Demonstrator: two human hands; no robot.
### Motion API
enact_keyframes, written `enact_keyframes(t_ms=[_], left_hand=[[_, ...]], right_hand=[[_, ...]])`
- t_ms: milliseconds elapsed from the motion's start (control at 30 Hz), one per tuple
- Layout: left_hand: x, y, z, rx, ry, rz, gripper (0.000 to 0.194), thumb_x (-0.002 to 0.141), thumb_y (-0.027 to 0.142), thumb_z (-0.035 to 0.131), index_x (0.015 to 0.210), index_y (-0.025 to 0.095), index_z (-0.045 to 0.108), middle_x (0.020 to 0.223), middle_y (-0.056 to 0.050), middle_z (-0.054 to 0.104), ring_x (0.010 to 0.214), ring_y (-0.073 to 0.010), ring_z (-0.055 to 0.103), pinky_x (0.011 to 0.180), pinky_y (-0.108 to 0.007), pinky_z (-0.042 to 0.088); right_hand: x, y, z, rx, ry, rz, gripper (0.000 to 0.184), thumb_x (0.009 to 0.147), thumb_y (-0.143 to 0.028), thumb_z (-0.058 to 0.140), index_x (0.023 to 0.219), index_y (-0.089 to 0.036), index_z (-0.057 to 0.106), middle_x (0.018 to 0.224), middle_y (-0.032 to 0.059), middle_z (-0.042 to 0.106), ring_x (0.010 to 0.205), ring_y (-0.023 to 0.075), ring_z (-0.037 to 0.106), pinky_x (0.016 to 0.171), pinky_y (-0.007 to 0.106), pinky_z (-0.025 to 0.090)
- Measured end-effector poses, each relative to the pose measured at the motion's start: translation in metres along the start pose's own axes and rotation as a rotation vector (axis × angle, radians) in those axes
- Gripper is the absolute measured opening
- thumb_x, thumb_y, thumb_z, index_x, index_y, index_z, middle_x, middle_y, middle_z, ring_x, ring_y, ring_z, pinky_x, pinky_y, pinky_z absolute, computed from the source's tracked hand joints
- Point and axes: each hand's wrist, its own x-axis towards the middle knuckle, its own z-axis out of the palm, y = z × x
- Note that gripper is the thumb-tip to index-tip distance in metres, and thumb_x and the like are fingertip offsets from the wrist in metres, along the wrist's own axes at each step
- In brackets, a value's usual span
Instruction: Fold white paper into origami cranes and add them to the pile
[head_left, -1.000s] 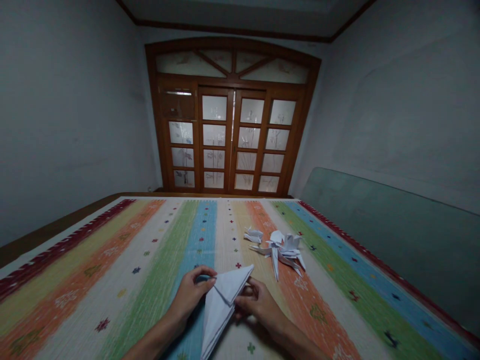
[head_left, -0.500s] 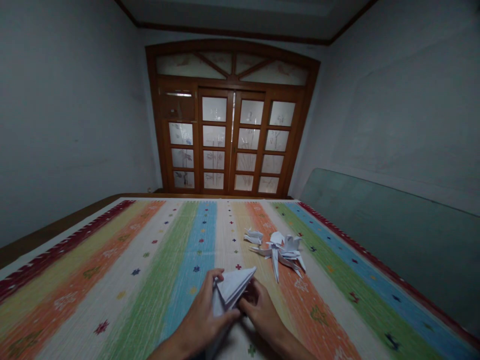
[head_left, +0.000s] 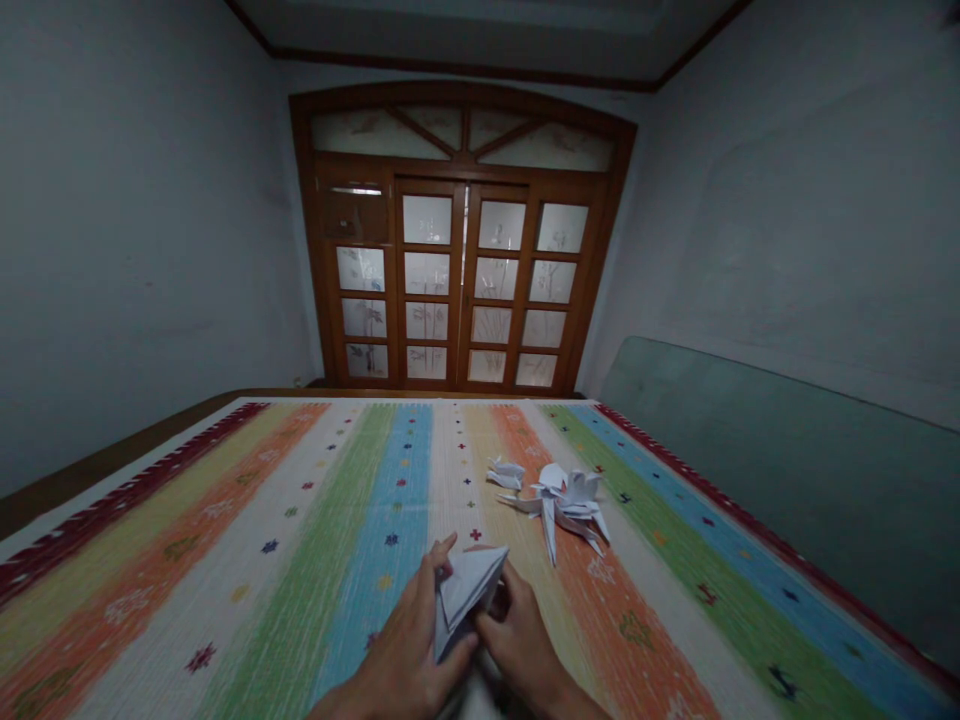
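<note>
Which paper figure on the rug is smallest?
The small white one at the left, beside the much larger winged figure.

Folded sheet (head_left: 466, 598): white paper, matt, crisply creased. Paper figures (head_left: 566, 500): same matt white paper. Striped cover (head_left: 225, 570): woven cloth, rough, ribbed, matt. Door frame (head_left: 465, 165): varnished wood, low gloss. Door panes (head_left: 427, 218): frosted glass. Leaning panel (head_left: 750, 480): smooth greenish glass. Wall (head_left: 135, 250): matt paint.

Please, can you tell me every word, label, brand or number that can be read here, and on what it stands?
None can be read: the folded white paper, the paper figures, the striped woven mat and the door's frosted panes show only small motifs and plant drawings.
</note>
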Motion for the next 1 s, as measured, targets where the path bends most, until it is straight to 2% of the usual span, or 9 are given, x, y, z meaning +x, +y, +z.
enact_keyframes(t_ms=[67,167,300,367,467,633,800,1000], left_hand=[[0.001,0.004,-0.002,-0.017,0.011,-0.039,0.081,0.084,0.022,0.063,0.157,0.019,0.027,0.159,-0.02,0.041,0.145,-0.0337,0.041,0.121,-0.052,0.03],[0.004,0.011,-0.006,-0.05,0.071,-0.077,0.078,0.076,0.011,0.058,0.151,0.017,0.04,0.153,-0.018,0.051,0.142,-0.0332,0.046,0.121,-0.052,0.031],[0.008,0.016,-0.011,-0.034,0.183,-0.086,0.066,0.068,0.007,0.055,0.132,0.021,0.064,0.137,-0.013,0.067,0.129,-0.0338,0.06,0.114,-0.05,0.041],[0.01,0.016,-0.014,-0.03,0.219,-0.081,0.058,0.067,0.007,0.053,0.12,0.023,0.071,0.128,-0.01,0.073,0.122,-0.0333,0.065,0.109,-0.049,0.046],[0.012,0.015,-0.017,-0.033,0.236,-0.061,0.056,0.064,0.007,0.051,0.112,0.025,0.074,0.121,-0.007,0.077,0.117,-0.0306,0.068,0.107,-0.046,0.048],[0.015,0.012,-0.021,-0.038,0.24,-0.049,0.051,0.066,0.009,0.048,0.106,0.024,0.076,0.116,-0.007,0.079,0.113,-0.0281,0.07,0.105,-0.042,0.05],[0.017,0.016,-0.023,-0.044,0.258,-0.087,0.047,0.065,0.012,0.05,0.101,0.024,0.077,0.112,-0.006,0.08,0.106,-0.028,0.072,0.098,-0.04,0.053],[0.017,0.024,-0.024,-0.012,0.276,-0.082,0.039,0.064,0.013,0.051,0.092,0.023,0.076,0.096,-0.007,0.081,0.091,-0.0281,0.074,0.082,-0.035,0.055]], right_hand=[[0.0,-0.002,0.001,-0.015,-0.008,-0.024,0.039,0.067,-0.013,0.064,0.105,-0.02,0.068,0.107,0.0081,0.073,0.104,0.0257,0.069,0.096,0.037,0.054],[-0.001,-0.004,0.0,-0.069,-0.047,-0.072,0.034,0.072,-0.015,0.064,0.105,-0.02,0.069,0.107,0.0084,0.073,0.099,0.0247,0.068,0.088,0.033,0.055],[-0.001,-0.003,-0.007,-0.233,-0.023,-0.165,0.024,0.086,-0.026,0.065,0.109,-0.02,0.07,0.106,0.0091,0.072,0.096,0.0241,0.068,0.086,0.032,0.053],[0.0,-0.002,-0.011,-0.302,-0.02,-0.214,0.021,0.091,-0.03,0.063,0.109,-0.021,0.071,0.106,0.0094,0.071,0.097,0.0237,0.067,0.086,0.032,0.053],[0.003,0.0,-0.016,-0.322,-0.037,-0.238,0.021,0.093,-0.027,0.06,0.109,-0.023,0.072,0.106,0.0096,0.07,0.098,0.0232,0.067,0.082,0.031,0.055],[0.006,0.001,-0.021,-0.317,-0.083,-0.218,0.029,0.087,-0.016,0.056,0.108,-0.024,0.075,0.11,0.01,0.068,0.1,0.0224,0.067,0.083,0.032,0.057],[0.007,-0.001,-0.023,-0.432,-0.091,-0.331,0.04,0.079,-0.007,0.051,0.105,-0.022,0.077,0.108,0.0104,0.07,0.1,0.022,0.068,0.084,0.032,0.055],[0.003,-0.004,-0.017,-0.447,-0.134,-0.335,0.046,0.075,-0.003,0.05,0.109,-0.022,0.075,0.104,0.0091,0.071,0.096,0.0218,0.067,0.082,0.032,0.054]])
